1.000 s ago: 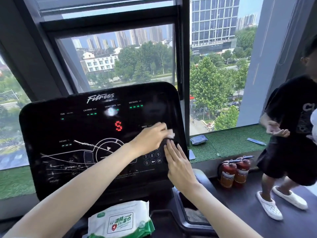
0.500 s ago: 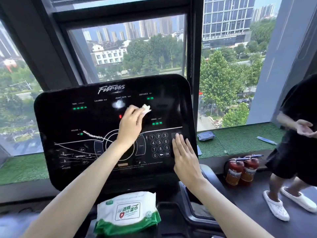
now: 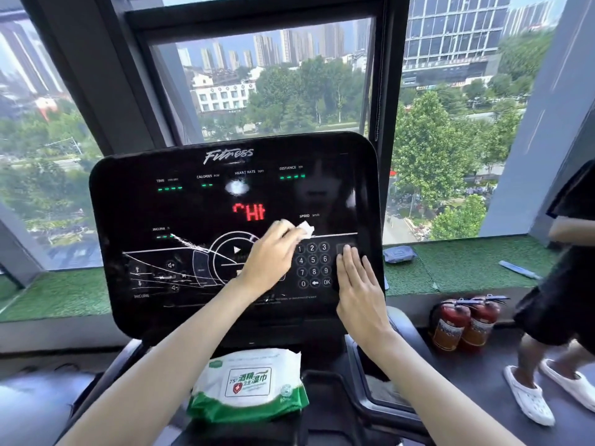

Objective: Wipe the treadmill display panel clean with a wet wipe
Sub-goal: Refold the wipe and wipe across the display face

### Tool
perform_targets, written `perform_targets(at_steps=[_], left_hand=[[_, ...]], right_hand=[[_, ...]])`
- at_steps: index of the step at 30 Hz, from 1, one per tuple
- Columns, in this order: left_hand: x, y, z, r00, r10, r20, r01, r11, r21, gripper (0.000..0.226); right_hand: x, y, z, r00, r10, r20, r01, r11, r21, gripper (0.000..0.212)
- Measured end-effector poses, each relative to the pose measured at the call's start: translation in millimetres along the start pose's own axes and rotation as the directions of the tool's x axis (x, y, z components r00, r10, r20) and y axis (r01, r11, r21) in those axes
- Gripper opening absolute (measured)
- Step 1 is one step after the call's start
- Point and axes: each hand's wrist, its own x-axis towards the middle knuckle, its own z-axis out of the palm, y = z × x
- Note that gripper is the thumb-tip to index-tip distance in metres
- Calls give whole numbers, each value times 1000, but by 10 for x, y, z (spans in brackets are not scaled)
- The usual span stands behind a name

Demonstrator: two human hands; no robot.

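Head view: left hand [image 3: 272,257] sits at frame centre, fingers curled and pinched on a bunched wet wipe [image 3: 306,229]; only a small white corner pokes out past the fingertips toward the upper right of the hand. Wipe is pressed on the display panel [image 3: 199,207] just under the red readout and left of the SPEED label, above the number keypad [image 3: 313,264].

Right hand [image 3: 357,284] lies flat, fingers together and extended, holding nothing, palm on the panel's lower right beside the keypad. Looks like a brace against the push.

Handling, as a judgement: wipe is light, soft, damp, no stiffness of its own, so it folds and slides unless backed by the finger pads. Best taken as a wad under the fingertips, most of it between fingers and glass, not dangling. Panel is a hard, glossy, tilted slab: slick when wet, probably touch-sensitive, so keys may trigger under pressure. White streaks show on the lower left of the panel and a pale smudge near HEART RATE.

Outward: wipe pack [image 3: 249,386] rests below the panel at lower centre. Two fire extinguishers [image 3: 463,323] stand on the floor at right, and a bystander [image 3: 563,284] is at the right edge.
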Motion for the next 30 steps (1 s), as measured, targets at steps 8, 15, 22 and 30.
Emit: perform_targets(at_steps=[8, 15, 22, 30], left_hand=[[70, 110, 51, 968, -232, -96, 227, 972, -60, 19], [276, 97, -1, 712, -642, -282, 594, 766, -244, 18], [328, 270, 123, 997, -81, -7, 80, 992, -95, 16], [287, 490, 361, 960, 181, 212, -172, 983, -63, 28]], right_hand=[[1, -13, -17, 1000, -6, -15, 6, 1000, -3, 64], [2, 10, -2, 1000, -16, 3, 16, 1000, -9, 67], [-51, 68, -26, 999, -46, 22, 46, 999, 25, 80], [-83, 105, -55, 999, -33, 7, 32, 997, 65, 80]])
